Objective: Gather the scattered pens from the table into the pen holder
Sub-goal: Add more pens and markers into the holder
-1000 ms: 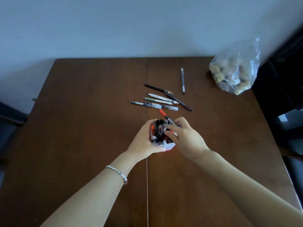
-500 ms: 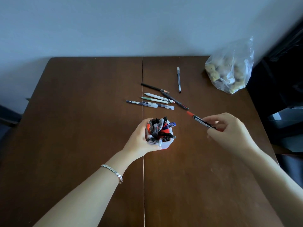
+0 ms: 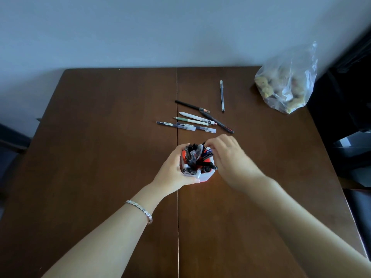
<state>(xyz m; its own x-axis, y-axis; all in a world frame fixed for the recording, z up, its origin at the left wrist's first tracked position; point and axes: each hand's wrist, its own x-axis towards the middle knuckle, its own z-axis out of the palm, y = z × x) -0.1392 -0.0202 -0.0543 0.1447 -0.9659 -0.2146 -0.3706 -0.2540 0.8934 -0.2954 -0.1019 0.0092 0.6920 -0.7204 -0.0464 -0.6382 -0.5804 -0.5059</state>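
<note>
A white and red pen holder (image 3: pixel 207 175), crammed with several pens (image 3: pixel 193 157), stands near the middle of the brown table (image 3: pixel 100 137). My left hand (image 3: pixel 172 173) wraps its left side. My right hand (image 3: pixel 230 159) is blurred and pressed against the holder's right top, with its fingertips pinched on a dark pen among those in the holder; most of that pen is hidden. Beyond the holder several loose pens (image 3: pixel 192 122) lie in a cluster. One slim grey pen (image 3: pixel 222 96) lies alone, farther back.
A clear plastic bag (image 3: pixel 287 81) with lumpy yellowish contents sits at the table's back right corner. A seam (image 3: pixel 177 227) runs down the table's middle. Dark furniture (image 3: pixel 353 137) stands to the right and a pale wall behind.
Half a second ago my right hand held a red-tipped pen out to the right of the holder. It has swung back left onto the holder's top. My left hand kept hold of the holder.
</note>
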